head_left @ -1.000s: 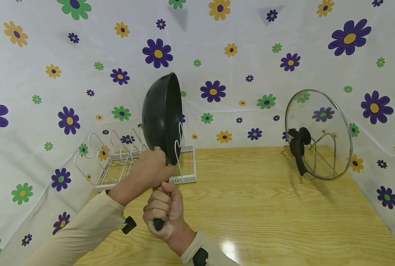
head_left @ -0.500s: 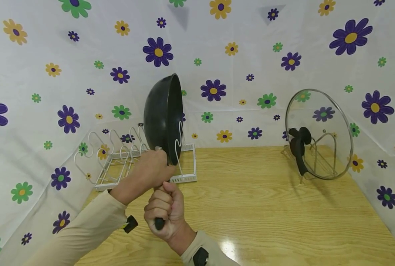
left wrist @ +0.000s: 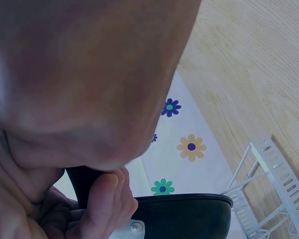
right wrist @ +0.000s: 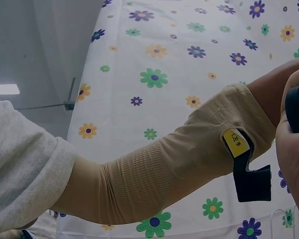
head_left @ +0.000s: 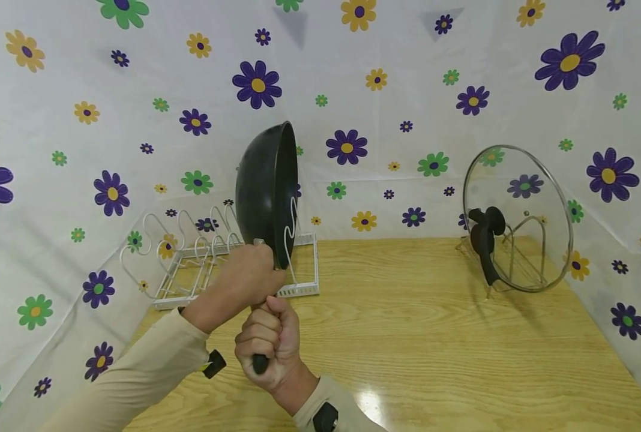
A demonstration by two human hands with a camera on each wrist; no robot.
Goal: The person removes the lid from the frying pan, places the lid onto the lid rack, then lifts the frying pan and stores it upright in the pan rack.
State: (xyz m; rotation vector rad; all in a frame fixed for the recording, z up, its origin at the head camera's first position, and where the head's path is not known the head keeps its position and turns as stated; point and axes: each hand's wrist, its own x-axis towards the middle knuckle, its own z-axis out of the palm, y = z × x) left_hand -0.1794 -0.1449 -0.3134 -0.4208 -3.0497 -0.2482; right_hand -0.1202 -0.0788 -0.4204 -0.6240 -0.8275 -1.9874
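Note:
A deep black wok (head_left: 261,186) stands on its side, its bowl facing right, at the right end of a white wire rack (head_left: 299,292). My left hand (head_left: 245,273) grips the handle close to the bowl. Below it, my right hand (head_left: 269,339) wraps round the lower handle, whose black end (head_left: 259,363) pokes out under the fingers. In the left wrist view the wok's rim (left wrist: 189,197) and a riveted metal bracket (left wrist: 132,229) show beside the curled fingers. Whether the wok touches the rack's base is hidden by my left hand.
On the right of the wooden table (head_left: 407,336), a glass lid (head_left: 520,180) with a steel rim leans upright on a small wire stand (head_left: 542,258), with a black handle (head_left: 485,246). A white flowered cloth (head_left: 396,54) encloses the back and sides.
The wok has shifted slightly right and down, its top edge tilting a little to the right. Both hands keep their grip and move slightly with it.

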